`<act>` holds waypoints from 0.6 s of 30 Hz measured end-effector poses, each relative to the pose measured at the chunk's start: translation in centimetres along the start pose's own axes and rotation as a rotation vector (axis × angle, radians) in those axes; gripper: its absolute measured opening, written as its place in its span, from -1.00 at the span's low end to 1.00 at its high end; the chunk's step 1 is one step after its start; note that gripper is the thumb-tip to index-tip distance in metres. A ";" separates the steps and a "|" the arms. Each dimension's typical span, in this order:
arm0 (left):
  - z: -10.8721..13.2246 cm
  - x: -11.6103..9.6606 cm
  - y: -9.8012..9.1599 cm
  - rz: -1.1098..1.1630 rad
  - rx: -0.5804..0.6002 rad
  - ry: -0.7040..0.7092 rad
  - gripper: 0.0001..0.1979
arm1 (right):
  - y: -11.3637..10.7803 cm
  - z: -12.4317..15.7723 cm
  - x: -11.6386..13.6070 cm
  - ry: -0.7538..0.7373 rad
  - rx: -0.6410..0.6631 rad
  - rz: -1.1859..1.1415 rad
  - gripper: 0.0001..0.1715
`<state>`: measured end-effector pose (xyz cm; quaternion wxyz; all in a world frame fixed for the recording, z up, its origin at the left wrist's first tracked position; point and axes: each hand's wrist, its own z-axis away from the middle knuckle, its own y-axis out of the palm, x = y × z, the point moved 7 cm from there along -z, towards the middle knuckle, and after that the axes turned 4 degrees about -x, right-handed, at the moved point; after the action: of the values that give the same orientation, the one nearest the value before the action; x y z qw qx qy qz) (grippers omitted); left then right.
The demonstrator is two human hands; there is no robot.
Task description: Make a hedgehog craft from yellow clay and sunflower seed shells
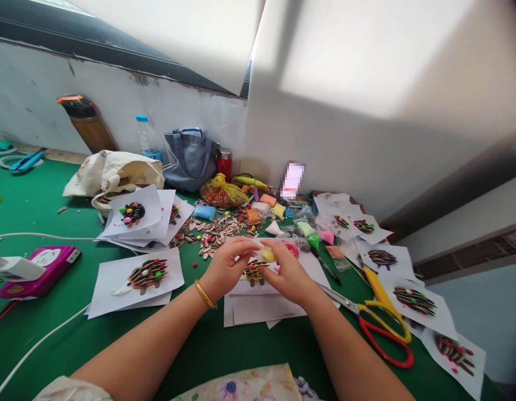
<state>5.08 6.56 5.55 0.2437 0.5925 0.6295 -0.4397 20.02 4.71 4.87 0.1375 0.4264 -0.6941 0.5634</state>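
My left hand (230, 264) and my right hand (289, 272) meet over a stack of white paper sheets (241, 313). Between their fingertips is a small clear packet of yellow clay (267, 254), pinched from both sides. Just beneath, a hedgehog picture (255, 270) of sunflower seeds on yellow clay lies on the top sheet, partly covered by my fingers. Pink clay (291, 249) shows behind my right hand. A heap of striped sunflower seeds (216, 234) spreads beyond my left hand.
Red-and-yellow scissors (383, 328) and a black pen (327, 266) lie to the right, near finished seed pictures (414, 301). At left are another hedgehog card (136, 281), a purple power strip (38, 271) and a white cable (44, 346). Bags, bottles and a phone (293, 179) line the wall.
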 end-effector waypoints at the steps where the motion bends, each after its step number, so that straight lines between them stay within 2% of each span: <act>1: 0.0 0.1 0.0 -0.016 -0.006 -0.005 -0.82 | -0.1 0.1 0.0 0.017 0.013 -0.019 -0.38; 2: 0.0 0.3 -0.1 -0.026 -0.010 -0.011 -0.84 | -0.3 0.2 -0.1 0.038 0.015 -0.039 -0.38; 4: 0.0 0.6 0.0 -0.015 -0.011 -0.008 -0.87 | -0.7 0.3 -0.4 0.070 -0.007 -0.073 -0.52; 8: 0.1 0.4 0.4 0.026 0.029 0.080 -0.88 | -1.0 0.1 -0.8 0.091 -0.080 -0.076 -0.75; 14: 0.1 -0.5 0.6 -0.068 0.095 0.189 -0.82 | -0.9 0.0 -0.9 0.073 -0.081 -0.001 -0.85; 18: 0.2 0.0 0.6 -0.177 0.088 0.139 -0.75 | -0.7 0.2 -0.6 0.057 -0.033 0.012 -0.85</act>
<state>5.59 6.37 5.31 0.1334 0.5737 0.6750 -0.4444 20.93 4.81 4.93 0.1609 0.4035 -0.7018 0.5646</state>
